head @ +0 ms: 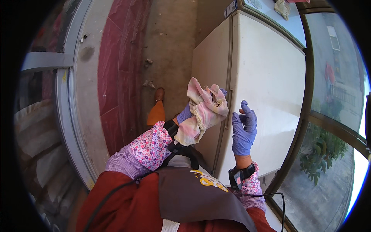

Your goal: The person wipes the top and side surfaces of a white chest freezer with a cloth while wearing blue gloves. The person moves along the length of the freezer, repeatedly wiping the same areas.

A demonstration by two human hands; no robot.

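Note:
A crumpled pink-and-cream cloth (203, 113) is bunched up in my left hand (185, 114), which wears a blue-purple disposable glove and is largely hidden behind the folds. My right hand (245, 130), gloved the same way, is over the white top of a chest-like appliance (269, 66) with its fingers curled and apart, holding nothing. Whether it touches that surface cannot be told. The cloth hangs beside the appliance's front edge, close to its long handle strip.
Beyond stands another white-topped unit (278, 23) with a cream rag (282, 9) on it. Framed window panes (333, 72) run along the right. Dark red tiles (116, 66) line the low wall at left, with a metal window frame beside it. Scraps (148, 84) lie on the concrete floor (171, 43).

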